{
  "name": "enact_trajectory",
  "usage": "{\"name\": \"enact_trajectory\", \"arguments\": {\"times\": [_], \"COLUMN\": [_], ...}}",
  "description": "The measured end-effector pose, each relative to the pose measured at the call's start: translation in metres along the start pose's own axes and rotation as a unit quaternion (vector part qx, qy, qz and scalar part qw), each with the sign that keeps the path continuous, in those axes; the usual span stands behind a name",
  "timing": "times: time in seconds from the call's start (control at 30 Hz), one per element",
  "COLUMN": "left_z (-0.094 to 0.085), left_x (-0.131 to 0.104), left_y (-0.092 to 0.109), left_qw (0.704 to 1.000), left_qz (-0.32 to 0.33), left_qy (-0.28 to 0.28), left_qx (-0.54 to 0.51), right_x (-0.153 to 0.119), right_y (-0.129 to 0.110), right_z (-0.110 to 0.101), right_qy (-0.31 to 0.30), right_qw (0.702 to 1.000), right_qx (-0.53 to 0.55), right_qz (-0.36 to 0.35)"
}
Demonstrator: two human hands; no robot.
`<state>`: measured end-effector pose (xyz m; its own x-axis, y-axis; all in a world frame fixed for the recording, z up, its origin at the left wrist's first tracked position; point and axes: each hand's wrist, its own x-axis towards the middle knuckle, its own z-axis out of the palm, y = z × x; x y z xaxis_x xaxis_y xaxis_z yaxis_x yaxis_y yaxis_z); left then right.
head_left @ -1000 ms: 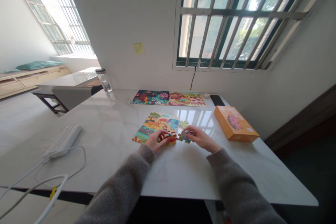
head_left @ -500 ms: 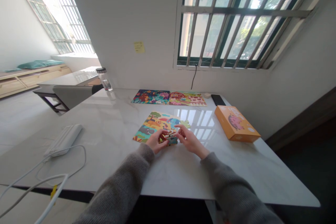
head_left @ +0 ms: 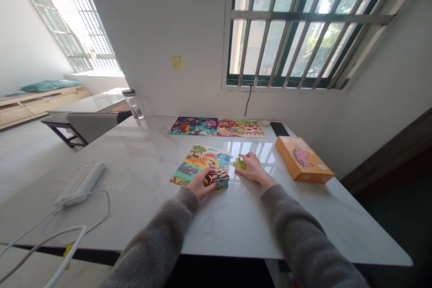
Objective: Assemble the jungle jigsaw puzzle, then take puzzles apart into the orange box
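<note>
In the head view, my left hand [head_left: 201, 183] is closed around a stack of puzzle pieces [head_left: 222, 180] over the near edge of an animal jigsaw puzzle [head_left: 196, 160]. The fingers hide part of the stack. To the right, my right hand [head_left: 252, 168] pinches a green puzzle piece [head_left: 240, 164] at its right side. This piece is low over the table or touching it; I cannot tell which. A small gap separates it from the puzzle's right edge.
Two puzzle pictures, one dark blue [head_left: 194, 126] and one with a red barn [head_left: 241, 128], lie along the wall. A phone [head_left: 280, 129] and an orange box [head_left: 303, 159] are at the right. At the left are a power strip [head_left: 80, 183] with cables and a water bottle [head_left: 134, 104].
My right hand has moved right, away from the stack, and has taken hold of the green piece beside the puzzle. The left hand keeps the stack in nearly the same spot.
</note>
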<state>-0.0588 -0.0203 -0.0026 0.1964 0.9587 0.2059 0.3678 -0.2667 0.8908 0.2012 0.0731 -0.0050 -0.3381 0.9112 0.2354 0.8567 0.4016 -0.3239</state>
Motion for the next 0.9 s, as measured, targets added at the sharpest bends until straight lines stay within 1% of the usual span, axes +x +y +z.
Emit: {"name": "enact_trajectory", "arguments": {"times": [0.1, 0.27, 0.33, 0.4, 0.47, 0.5, 0.53, 0.6, 0.63, 0.7, 0.77, 0.83, 0.9], "left_z": [0.000, 0.000, 0.001, 0.001, 0.002, 0.002, 0.003, 0.004, 0.004, 0.004, 0.004, 0.003, 0.002], "left_x": [0.000, 0.000, 0.000, 0.001, 0.001, 0.001, 0.002, 0.002, 0.002, 0.003, 0.003, 0.003, 0.003], "left_y": [0.000, -0.003, -0.005, -0.006, -0.008, -0.008, -0.009, -0.011, -0.012, -0.015, -0.017, -0.018, -0.019], "left_qw": [1.000, 1.000, 1.000, 1.000, 0.999, 0.999, 0.999, 1.000, 1.000, 1.000, 1.000, 0.999, 0.999], "left_qz": [0.002, 0.000, -0.002, -0.006, -0.010, -0.012, -0.012, -0.010, -0.008, -0.002, 0.008, 0.015, 0.017], "left_qy": [0.001, -0.009, -0.014, -0.015, -0.012, -0.008, -0.005, 0.001, 0.003, 0.005, 0.007, 0.007, 0.004], "left_qx": [-0.002, 0.001, 0.014, 0.027, 0.032, 0.033, 0.032, 0.023, 0.018, 0.018, 0.030, 0.043, 0.046], "right_x": [-0.011, -0.028, -0.028, -0.026, -0.026, -0.027, -0.029, -0.035, -0.039, -0.045, -0.048, -0.049, -0.050], "right_y": [-0.003, -0.018, -0.022, -0.027, -0.033, -0.038, -0.045, -0.062, -0.071, -0.086, -0.095, -0.096, -0.091], "right_z": [-0.005, -0.005, -0.007, -0.012, -0.016, -0.018, -0.018, -0.014, -0.011, -0.005, 0.001, 0.005, 0.005], "right_qy": [0.000, 0.014, 0.009, 0.010, 0.046, 0.080, 0.119, 0.183, 0.194, 0.172, 0.133, 0.095, 0.061], "right_qw": [0.999, 0.994, 0.987, 0.971, 0.956, 0.952, 0.950, 0.950, 0.950, 0.956, 0.964, 0.968, 0.966], "right_qx": [0.040, 0.101, 0.158, 0.236, 0.289, 0.295, 0.287, 0.249, 0.231, 0.201, 0.175, 0.159, 0.156], "right_qz": [-0.010, -0.032, -0.041, -0.019, 0.015, 0.022, 0.014, -0.039, -0.078, -0.130, -0.150, -0.169, -0.197]}}
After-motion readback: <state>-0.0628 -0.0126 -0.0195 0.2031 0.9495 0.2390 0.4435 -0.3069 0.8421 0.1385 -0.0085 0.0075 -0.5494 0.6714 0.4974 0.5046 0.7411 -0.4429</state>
